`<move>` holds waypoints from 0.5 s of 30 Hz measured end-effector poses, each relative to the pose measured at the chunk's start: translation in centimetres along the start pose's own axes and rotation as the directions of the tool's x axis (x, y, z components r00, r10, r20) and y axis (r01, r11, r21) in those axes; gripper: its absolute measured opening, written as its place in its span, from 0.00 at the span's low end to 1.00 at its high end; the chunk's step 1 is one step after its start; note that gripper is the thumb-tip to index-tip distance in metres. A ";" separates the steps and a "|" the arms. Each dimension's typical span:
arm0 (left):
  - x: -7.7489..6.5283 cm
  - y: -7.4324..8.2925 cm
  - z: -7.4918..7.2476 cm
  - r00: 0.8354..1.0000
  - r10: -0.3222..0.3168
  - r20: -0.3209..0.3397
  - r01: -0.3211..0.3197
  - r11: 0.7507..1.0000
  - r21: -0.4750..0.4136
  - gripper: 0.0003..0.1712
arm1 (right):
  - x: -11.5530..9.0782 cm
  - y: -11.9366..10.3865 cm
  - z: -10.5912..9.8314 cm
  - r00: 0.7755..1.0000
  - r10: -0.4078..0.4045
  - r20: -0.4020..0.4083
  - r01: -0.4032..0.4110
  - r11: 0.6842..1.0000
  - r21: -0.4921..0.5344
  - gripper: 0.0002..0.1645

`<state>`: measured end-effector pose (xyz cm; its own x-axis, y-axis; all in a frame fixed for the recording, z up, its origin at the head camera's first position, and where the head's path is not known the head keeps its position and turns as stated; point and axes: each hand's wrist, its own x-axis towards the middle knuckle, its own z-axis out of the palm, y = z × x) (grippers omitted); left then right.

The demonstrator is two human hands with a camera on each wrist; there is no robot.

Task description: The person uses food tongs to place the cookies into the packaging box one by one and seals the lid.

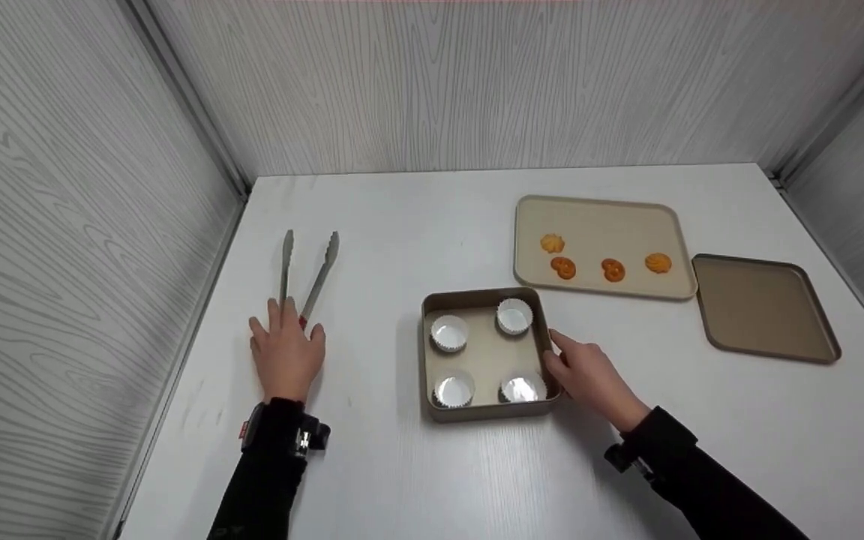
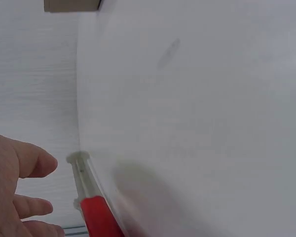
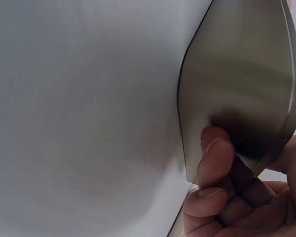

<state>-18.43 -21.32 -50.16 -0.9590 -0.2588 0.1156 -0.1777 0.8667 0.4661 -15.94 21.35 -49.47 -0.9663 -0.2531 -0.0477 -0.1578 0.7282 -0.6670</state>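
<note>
Above the handle end of the metal tongs is my left hand, its fingers spread. In the left wrist view the tongs' red grip lies beside that hand, and the thumb stands apart from it. My right hand holds the right wall of a deep square baking pan. Its fingers curl against the pan's outer wall. Inside the pan stand several white paper baking cups, one near each corner.
Behind and right of the pan lies a beige rectangular tray carrying two pretzels and two swirled cookies. A shallow brown square tray adjoins it on the right. Wood-grain panels border the white table at the back and sides.
</note>
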 end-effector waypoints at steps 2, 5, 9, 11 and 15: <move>0.2 -0.7 0.0 0.999 -0.035 0.026 0.035 0.999 0.002 0.42 | -0.3 -0.1 0.0 1.000 0.008 0.004 -0.008 1.000 0.002 0.29; 0.2 -1.6 0.3 0.996 -0.076 0.053 0.076 0.997 -0.005 0.45 | -0.6 -0.2 -0.1 1.000 0.021 0.015 -0.021 1.000 0.013 0.29; 0.1 -2.3 0.7 0.997 -0.078 0.016 0.078 0.997 -0.005 0.42 | -0.9 -0.3 0.0 1.000 0.022 0.013 -0.023 1.000 0.010 0.28; 0.2 -2.4 0.9 0.998 -0.063 -0.024 0.064 0.998 0.008 0.39 | -1.0 -0.4 0.1 1.000 0.017 0.005 -0.017 1.000 -0.001 0.28; 0.5 -2.6 1.0 0.997 -0.033 -0.073 0.036 0.999 0.038 0.35 | -1.1 -0.5 0.2 1.000 0.012 -0.003 -0.012 1.000 -0.014 0.29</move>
<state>-18.69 -23.25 -52.19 -0.9340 -0.3174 0.1639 -0.2201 0.8727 0.4359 -14.74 21.14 -49.27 -0.9686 -0.2426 -0.0539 -0.1489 0.7404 -0.6555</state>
